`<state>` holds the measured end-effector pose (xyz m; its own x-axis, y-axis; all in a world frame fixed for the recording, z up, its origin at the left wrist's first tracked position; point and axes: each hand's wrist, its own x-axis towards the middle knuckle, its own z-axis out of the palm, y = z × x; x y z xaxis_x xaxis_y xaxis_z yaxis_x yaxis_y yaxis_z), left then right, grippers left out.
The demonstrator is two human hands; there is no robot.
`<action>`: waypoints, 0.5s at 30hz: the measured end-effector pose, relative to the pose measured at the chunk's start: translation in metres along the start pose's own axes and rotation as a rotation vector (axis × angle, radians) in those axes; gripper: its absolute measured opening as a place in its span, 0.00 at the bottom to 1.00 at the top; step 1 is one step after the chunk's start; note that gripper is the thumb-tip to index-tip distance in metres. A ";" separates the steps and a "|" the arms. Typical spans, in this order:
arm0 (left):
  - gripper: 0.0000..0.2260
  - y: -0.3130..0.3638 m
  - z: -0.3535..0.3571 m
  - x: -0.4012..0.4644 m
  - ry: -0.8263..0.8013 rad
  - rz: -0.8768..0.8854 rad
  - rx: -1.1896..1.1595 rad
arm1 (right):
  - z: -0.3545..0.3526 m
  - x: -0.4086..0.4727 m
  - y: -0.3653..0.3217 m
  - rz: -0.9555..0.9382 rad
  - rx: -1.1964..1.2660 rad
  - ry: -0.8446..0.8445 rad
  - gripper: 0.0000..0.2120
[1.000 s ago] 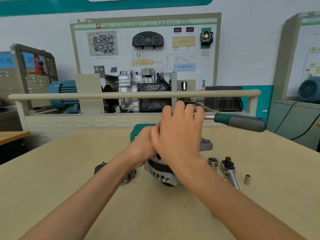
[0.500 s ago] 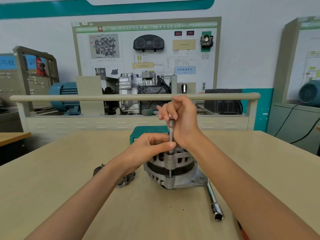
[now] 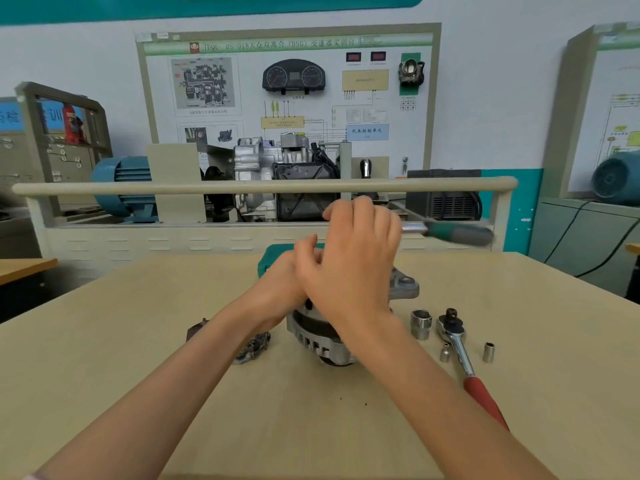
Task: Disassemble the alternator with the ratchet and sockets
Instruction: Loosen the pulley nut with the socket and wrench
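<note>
Two hands over the ribbed grey metal alternator (image 3: 322, 336): right hand (image 3: 349, 268) spread loose above it, left hand (image 3: 284, 285) grip unclear behind; green-handled ratchet (image 3: 457, 233) blurred beyond, red-handled chrome ratchet (image 3: 464, 355) and silver sockets (image 3: 420, 323) right of it.

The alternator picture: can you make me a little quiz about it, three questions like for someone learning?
1. True or false: the red-handled ratchet lies on the table, right of the alternator.
2. How many loose sockets stand near that ratchet? A) one B) three C) six
3. Fill in: the handle sticking out past the right hand is green and ____.

Key: 1 true. 2 B: a large socket and two small sockets. 3 grey: the green-and-grey handle.
</note>
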<state>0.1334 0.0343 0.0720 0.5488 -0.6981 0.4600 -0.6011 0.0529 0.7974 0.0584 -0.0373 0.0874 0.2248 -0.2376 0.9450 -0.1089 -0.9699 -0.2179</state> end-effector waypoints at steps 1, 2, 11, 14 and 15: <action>0.07 0.000 0.000 0.000 -0.013 -0.005 -0.001 | 0.001 0.005 0.000 0.001 0.130 -0.033 0.10; 0.06 -0.002 0.000 0.000 -0.014 -0.010 -0.015 | 0.003 0.011 0.001 0.005 0.245 -0.084 0.09; 0.04 0.001 0.001 0.000 -0.139 -0.020 -0.230 | 0.016 0.046 0.021 0.475 1.502 -0.480 0.28; 0.06 0.000 0.002 0.001 -0.091 -0.028 -0.193 | 0.013 0.034 0.014 0.439 1.395 -0.295 0.23; 0.04 0.001 0.002 0.000 -0.089 -0.032 -0.181 | 0.011 0.028 0.012 0.363 1.257 -0.206 0.20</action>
<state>0.1322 0.0331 0.0721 0.5073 -0.7614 0.4037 -0.4658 0.1519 0.8718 0.0745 -0.0558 0.1083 0.5277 -0.3880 0.7556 0.7467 -0.2122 -0.6304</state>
